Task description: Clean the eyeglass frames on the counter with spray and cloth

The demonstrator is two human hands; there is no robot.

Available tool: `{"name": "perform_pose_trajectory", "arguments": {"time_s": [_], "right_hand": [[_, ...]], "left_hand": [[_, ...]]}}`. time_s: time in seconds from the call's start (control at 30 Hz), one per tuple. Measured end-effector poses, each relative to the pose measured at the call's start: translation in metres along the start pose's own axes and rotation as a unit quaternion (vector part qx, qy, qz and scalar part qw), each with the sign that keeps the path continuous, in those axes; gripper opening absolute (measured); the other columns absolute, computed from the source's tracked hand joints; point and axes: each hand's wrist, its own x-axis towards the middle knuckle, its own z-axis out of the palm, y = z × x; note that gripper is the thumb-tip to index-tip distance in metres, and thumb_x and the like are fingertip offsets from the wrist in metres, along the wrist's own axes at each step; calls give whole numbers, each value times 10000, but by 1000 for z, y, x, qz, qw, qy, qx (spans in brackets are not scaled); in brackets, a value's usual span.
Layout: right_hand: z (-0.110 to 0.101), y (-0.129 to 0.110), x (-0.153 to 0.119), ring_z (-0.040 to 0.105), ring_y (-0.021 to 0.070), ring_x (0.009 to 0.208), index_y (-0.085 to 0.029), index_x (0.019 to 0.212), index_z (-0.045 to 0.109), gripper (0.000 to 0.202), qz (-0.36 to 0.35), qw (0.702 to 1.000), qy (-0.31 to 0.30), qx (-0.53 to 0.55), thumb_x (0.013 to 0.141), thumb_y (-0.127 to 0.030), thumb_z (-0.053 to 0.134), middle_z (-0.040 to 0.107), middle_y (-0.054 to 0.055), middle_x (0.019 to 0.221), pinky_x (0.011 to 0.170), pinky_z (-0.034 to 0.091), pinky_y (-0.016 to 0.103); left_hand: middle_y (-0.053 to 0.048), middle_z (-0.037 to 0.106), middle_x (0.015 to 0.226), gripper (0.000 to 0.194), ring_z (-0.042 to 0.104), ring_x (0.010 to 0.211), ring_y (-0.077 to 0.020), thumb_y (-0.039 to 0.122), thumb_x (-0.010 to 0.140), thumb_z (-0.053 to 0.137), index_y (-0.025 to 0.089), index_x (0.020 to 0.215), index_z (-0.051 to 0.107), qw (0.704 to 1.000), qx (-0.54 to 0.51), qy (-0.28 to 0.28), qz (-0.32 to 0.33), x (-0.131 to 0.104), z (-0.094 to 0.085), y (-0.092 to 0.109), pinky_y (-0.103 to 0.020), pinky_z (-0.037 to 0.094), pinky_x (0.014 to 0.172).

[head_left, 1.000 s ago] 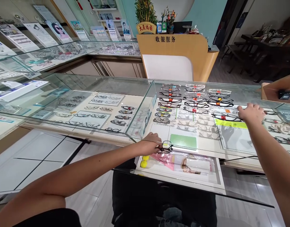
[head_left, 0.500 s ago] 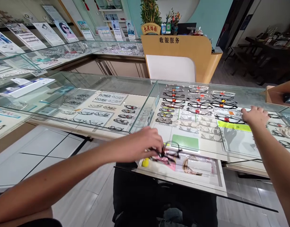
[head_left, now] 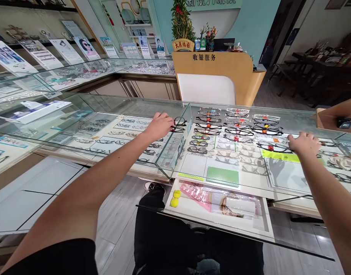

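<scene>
—Tan wood fronts the desk [head_left: 221,68]; we read 收银服务 there.
—And our left hand [head_left: 160,124], gripping dark-rimmed glasses [head_left: 180,122], has moved from near the drawer [head_left: 238,225] to near the glass divider [head_left: 175,152].
—Our right hand [head_left: 304,143]?
—Over the worktop [head_left: 301,118]; we can't tell its grip. Two yellow balls [head_left: 174,203] sit in the drawer.

Short black sleeve [head_left: 56,258], black trousers [head_left: 166,244], a dark shoe [head_left: 156,186] with white edging

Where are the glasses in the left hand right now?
Head view, near centre: the dark-framed glasses are held at the fingertips of the left hand, just left of the red-tagged frames.
</scene>
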Motion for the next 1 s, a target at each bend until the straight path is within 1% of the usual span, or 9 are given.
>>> {"name": "perform_pose_trajectory", "arguments": {"time_s": [0.13, 0.27, 0.37, 0.5, 0.6, 0.73, 0.83, 0.9, 1.0], "right_hand": [[3, 2, 2, 471, 506, 1542, -59, 1636, 517, 878, -3, 1000, 3, 6, 1025, -639, 271, 489, 316, 1696, 1235, 420, 628], [4, 2, 4, 477, 514, 1519, -52, 1624, 523, 877, -4, 1000, 5, 3, 1024, -635, 260, 499, 325, 1680, 1219, 427, 634], [3, 1, 5, 474, 510, 1519, -51, 1633, 518, 877, 1, 1000, -1, -2, 1024, -628, 261, 492, 318, 1690, 1216, 428, 625], [2, -1, 5, 461, 499, 1541, -57, 1659, 499, 886, 8, 1000, -9, -8, 1021, -631, 283, 482, 299, 1705, 1231, 420, 606], [1, -1, 4, 464, 495, 1543, -52, 1653, 505, 887, 9, 1000, -7, -8, 1025, -636, 276, 486, 303, 1700, 1230, 422, 601], [1, -1, 2, 469, 497, 1541, -51, 1644, 512, 878, 6, 1000, -7, -8, 1030, -628, 267, 479, 304, 1706, 1226, 425, 602], [1, -1, 2, 471, 495, 1536, -48, 1636, 519, 870, 6, 1000, -7, -9, 1032, -619, 260, 480, 305, 1702, 1224, 422, 600], [2, -1, 3, 474, 494, 1532, -47, 1629, 524, 872, 5, 1000, -6, -8, 1030, -624, 260, 491, 305, 1689, 1221, 424, 597], [4, 0, 4, 477, 488, 1526, -55, 1627, 526, 856, 4, 1000, -1, -7, 1028, -610, 270, 502, 297, 1682, 1218, 424, 598]], "left_hand": [[-163, 781, 1357, 400, 503, 1366, -397, 216, 1033, 459, 225, 1111, 851, 1000, 6, 8, -3, 15, 16, -1, -602, 339, 1125], [-137, 780, 1380, 362, 492, 1391, -397, 234, 988, 520, 254, 1166, 835, 1000, -20, 1, -9, 25, 23, -7, -608, 339, 1130], [-134, 773, 1384, 381, 479, 1428, -388, 256, 947, 551, 255, 1248, 784, 999, -32, -15, -12, 30, 26, -14, -589, 329, 1151], [-167, 735, 1412, 476, 448, 1494, -384, 362, 940, 579, 221, 1388, 663, 998, -42, -36, -23, 35, 26, -23, -545, 330, 1169], [-168, 729, 1430, 540, 446, 1508, -389, 381, 911, 621, 216, 1425, 629, 998, -39, -43, -21, 40, 23, -25, -543, 328, 1182], [-190, 733, 1415, 516, 451, 1527, -396, 366, 902, 659, 202, 1392, 656, 998, -17, -66, -15, 48, 19, -26, -545, 342, 1174], [-210, 720, 1439, 533, 439, 1552, -423, 368, 905, 693, 196, 1408, 667, 997, 0, -79, -17, 55, 16, -26, -549, 349, 1177], [-225, 713, 1455, 533, 439, 1565, -433, 370, 913, 712, 186, 1413, 683, 997, 16, -80, -15, 58, 15, -26, -543, 346, 1188], [-231, 734, 1424, 467, 455, 1573, -418, 368, 924, 722, 177, 1351, 732, 996, 46, -72, 10, 62, 16, -27, -523, 342, 1198]]}}
